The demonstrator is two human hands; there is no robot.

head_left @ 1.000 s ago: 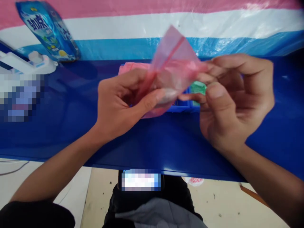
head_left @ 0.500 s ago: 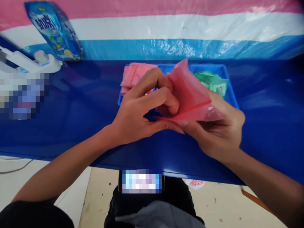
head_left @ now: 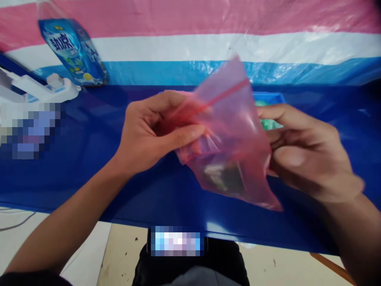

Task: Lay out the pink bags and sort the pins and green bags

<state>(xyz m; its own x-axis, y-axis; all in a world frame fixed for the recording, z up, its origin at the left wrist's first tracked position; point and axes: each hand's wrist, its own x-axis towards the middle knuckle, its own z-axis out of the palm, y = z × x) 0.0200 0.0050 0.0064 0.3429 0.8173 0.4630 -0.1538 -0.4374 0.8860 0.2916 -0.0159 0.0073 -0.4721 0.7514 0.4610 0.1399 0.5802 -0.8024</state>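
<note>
Above the blue surface point(head_left: 89, 171), the pink zip bag point(head_left: 232, 135) hangs between both hands. Left hand point(head_left: 149, 131), at the bag's 9 o'clock, pinches its zip edge; right hand point(head_left: 309, 155), at 3 o'clock, clamps its side.

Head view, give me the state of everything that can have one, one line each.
Pink bag: held up off the table, tilted, dark item inside; seal too blurred to tell.
Left hand: shut on the bag's left edge.
Right hand: at the bag's right edge, grip blurred.
Tray: on the table behind the bag, holds green packets.
Blue pouch: upright, leaning on the backdrop.
</note>
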